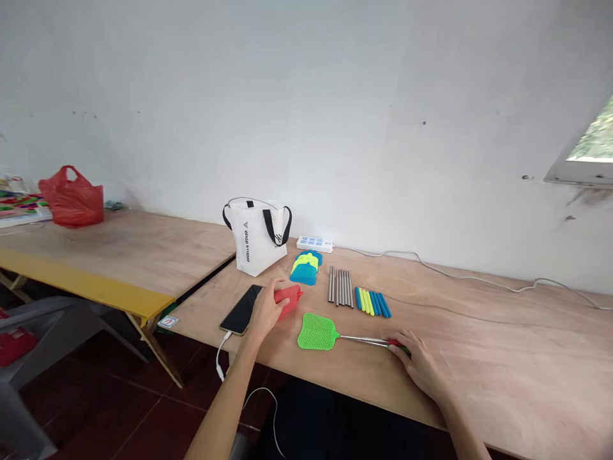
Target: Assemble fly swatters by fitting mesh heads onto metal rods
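My left hand (pixel 268 310) is closed on a red fly swatter head (pixel 288 299), whose narrow neck points right, just above the table. A green fly swatter (pixel 317 331) with a perforated head lies flat in front of me, its thin metal rod reaching right. My right hand (pixel 418 358) is closed around the handle end, where red and green show between the fingers. Behind lie a stack of blue and yellow swatter heads (pixel 303 273), a row of metal tubes (pixel 340 287), and several blue and yellow handle grips (pixel 373 302).
A phone (pixel 242 312) on a white cable lies beside my left hand. Behind it stands a white bag (pixel 258 246) with black handles, near a white power strip (pixel 314 243). Its cord runs along the wall. Another table (pixel 143 243) at left holds a red plastic bag (pixel 74 201).
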A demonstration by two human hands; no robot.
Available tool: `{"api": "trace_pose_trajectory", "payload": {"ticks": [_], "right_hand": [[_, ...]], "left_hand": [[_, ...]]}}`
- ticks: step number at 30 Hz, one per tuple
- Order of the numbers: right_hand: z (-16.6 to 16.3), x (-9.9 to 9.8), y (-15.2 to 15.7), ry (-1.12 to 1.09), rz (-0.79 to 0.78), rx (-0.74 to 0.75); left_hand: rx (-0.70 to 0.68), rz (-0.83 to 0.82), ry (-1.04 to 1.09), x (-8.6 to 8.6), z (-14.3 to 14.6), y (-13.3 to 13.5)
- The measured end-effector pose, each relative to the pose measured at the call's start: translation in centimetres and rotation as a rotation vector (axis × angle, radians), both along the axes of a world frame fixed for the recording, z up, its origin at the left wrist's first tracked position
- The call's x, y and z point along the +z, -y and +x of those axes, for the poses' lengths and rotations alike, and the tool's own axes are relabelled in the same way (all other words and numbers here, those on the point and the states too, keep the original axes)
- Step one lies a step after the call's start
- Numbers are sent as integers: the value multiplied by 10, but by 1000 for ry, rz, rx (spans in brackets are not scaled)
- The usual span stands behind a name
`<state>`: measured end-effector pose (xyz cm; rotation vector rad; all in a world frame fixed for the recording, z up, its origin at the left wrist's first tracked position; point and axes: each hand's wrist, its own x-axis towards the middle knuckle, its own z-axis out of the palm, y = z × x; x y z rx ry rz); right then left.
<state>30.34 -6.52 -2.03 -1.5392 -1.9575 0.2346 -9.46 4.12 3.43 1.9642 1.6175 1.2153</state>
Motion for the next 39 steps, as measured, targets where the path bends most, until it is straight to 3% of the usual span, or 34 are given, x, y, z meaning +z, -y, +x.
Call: {"api": "trace_pose_trajectory", "payload": {"ticks": [9, 16, 21, 39], "right_hand": [[-28, -5, -2, 143, 208, -81], [-32, 7, 1, -31, 249, -137], [-44, 5, 1, -96, 238, -106], [-52, 3, 4, -31, 229, -87]], "left_hand": [[-66, 3, 596, 23, 17, 14], [-155, -145, 966, 15, 45, 15], [-240, -143, 978, 11, 52, 18], [-321, -196, 938, 13, 58, 23]]}}
